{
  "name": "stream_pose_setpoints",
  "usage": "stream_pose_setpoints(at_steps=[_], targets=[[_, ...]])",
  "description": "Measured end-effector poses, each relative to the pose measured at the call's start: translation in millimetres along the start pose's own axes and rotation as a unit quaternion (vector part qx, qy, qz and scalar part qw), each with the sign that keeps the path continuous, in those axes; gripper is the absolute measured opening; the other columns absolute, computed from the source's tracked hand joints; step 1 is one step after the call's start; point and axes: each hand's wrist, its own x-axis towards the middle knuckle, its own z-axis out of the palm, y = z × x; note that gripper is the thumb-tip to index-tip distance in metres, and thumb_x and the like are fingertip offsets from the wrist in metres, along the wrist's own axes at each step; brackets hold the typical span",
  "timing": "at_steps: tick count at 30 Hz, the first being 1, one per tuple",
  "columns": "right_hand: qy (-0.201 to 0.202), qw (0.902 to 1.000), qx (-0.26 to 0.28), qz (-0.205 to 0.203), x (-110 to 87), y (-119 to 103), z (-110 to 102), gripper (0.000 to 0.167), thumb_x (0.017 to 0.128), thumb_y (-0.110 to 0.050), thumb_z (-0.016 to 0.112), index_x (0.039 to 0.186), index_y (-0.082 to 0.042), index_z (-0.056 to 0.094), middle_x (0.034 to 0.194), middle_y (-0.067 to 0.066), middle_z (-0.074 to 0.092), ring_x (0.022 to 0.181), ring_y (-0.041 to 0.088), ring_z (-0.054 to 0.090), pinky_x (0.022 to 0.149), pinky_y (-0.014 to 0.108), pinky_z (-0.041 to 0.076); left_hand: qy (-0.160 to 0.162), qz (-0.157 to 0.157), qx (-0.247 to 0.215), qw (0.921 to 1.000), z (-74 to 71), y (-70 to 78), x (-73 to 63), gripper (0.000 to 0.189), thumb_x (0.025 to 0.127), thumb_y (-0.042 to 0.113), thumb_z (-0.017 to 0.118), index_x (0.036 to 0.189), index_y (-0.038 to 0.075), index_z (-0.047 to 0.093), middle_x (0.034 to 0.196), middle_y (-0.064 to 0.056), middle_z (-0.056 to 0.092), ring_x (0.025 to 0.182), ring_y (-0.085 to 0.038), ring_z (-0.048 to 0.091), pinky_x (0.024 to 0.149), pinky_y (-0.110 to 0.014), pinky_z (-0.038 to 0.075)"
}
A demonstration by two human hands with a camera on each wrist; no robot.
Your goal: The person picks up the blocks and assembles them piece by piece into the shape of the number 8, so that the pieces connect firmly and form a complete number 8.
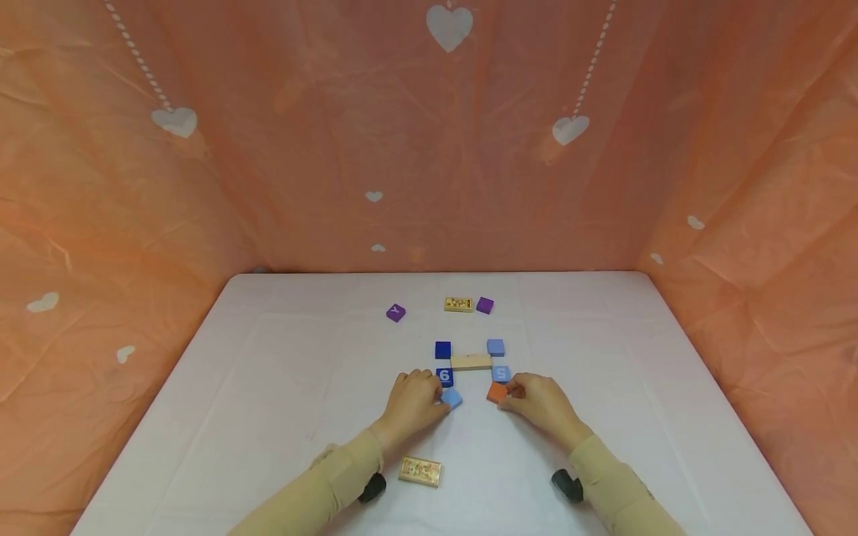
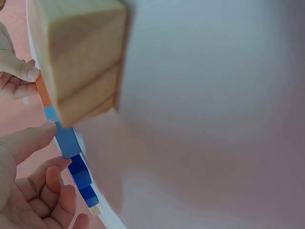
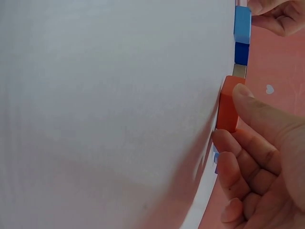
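Evidently, left hand [image 1: 413, 402] pinches the light-blue block [image 1: 452, 399] and right hand [image 1: 541, 404] the orange block [image 1: 497, 393], both at the fingertips. Likely light, stiff, smooth; opposite side faces probably hold best. Beyond, between the hands: wooden plank [image 1: 471, 362].

Left hand [image 1: 414, 400] pinching, right hand [image 1: 541, 404] pinching

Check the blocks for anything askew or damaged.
The light blue block in the left hand and the orange block in the right hand sit turned, out of line with the numbered blocks just beyond them. No damage stands out.
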Motion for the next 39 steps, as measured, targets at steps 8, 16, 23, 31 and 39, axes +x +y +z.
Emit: stream_pose_setpoints(at_steps=[8,16,23,31,39], targets=[[-0.001,1.0,0.0,0.0,0.5,0.9,-0.9,0.025,0.074,-0.025,0.077,0.092,-0.009,0.069,0.079,-0.002,0.067,0.071,0.009,0.054,0.071,0.03,0.048,0.0,-0.005,0.0,1.0,-1.4,1.4,1.3,0.022,0.073,0.033,0.075,0.075,0.014,0.065,0.073,0.004,0.059,0.072,-0.013,0.051,0.072,-0.032,0.038],[-0.008,0.9999,0.005,0.007,-0.5,-1.6,-1.4,0.026,0.074,-0.024,0.076,0.094,-0.009,0.069,0.079,-0.001,0.066,0.07,0.009,0.053,0.07,0.03,0.048,-0.005,-0.008,-0.002,1.0,-0.6,0.7,1.5,0.023,0.074,0.033,0.075,0.074,0.014,0.064,0.072,0.005,0.058,0.07,-0.012,0.05,0.071,-0.032,0.037],[-0.01,0.9999,0.005,0.011,-0.8,-2.6,-2.0,0.027,0.074,-0.024,0.077,0.094,-0.009,0.069,0.078,-0.002,0.065,0.07,0.009,0.052,0.069,0.029,0.047,-0.003,-0.006,-0.003,1.0,-1.0,0.3,1.7,0.022,0.074,0.033,0.075,0.077,0.013,0.065,0.072,0.005,0.057,0.07,-0.011,0.05,0.071,-0.031,0.037],[-0.009,0.9999,0.011,0.009,-0.9,-3.1,-3.1,0.026,0.074,-0.024,0.076,0.093,-0.008,0.068,0.077,-0.002,0.065,0.069,0.01,0.052,0.068,0.028,0.046,-0.005,-0.007,-0.003,1.0,-1.1,1.0,2.1,0.022,0.075,0.033,0.074,0.081,0.012,0.066,0.073,0.005,0.057,0.07,-0.011,0.051,0.072,-0.031,0.037],[-0.012,0.9998,0.016,0.01,-1.5,-1.9,-2.1,0.027,0.074,-0.024,0.076,0.094,-0.008,0.068,0.075,-0.003,0.063,0.068,0.009,0.05,0.066,0.027,0.045,-0.004,-0.004,-0.001,1.0,0.5,-0.2,1.7,0.022,0.075,0.032,0.075,0.079,0.013,0.066,0.074,0.004,0.058,0.07,-0.012,0.051,0.071,-0.031,0.037]])
